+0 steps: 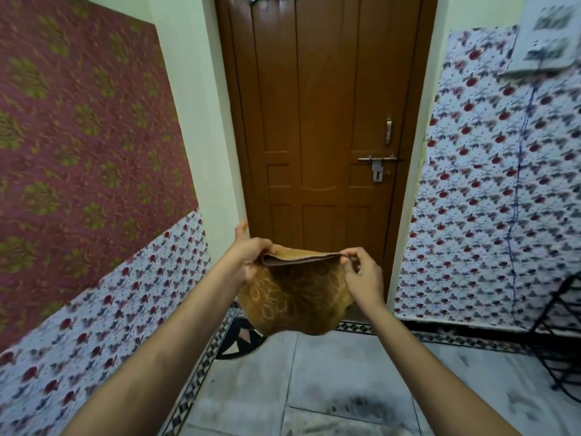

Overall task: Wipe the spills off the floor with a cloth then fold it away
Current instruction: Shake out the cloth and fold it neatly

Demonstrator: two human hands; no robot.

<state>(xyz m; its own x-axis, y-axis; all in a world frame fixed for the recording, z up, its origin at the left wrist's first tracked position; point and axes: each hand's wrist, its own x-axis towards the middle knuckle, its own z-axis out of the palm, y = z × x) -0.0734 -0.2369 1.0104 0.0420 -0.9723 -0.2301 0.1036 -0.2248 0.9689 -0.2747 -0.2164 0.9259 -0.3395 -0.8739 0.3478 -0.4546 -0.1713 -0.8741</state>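
Gripping the cloth's upper left corner, the left hand [248, 259] is pinching the doubled edge, thumb sticking up. Between the hands the tan, patterned cloth [295, 297] is hanging folded in the air — above the grey tiled floor [345, 372], in front of the closed brown door [323, 121]. Opposite, the right hand [361, 272] is pinching the other top corner with its fingertips — both grips clenched on fabric.

Closed brown door [323, 121], floral-papered walls [490, 184] – maroon panel [78, 136] left – grey tiled floor [314, 388]
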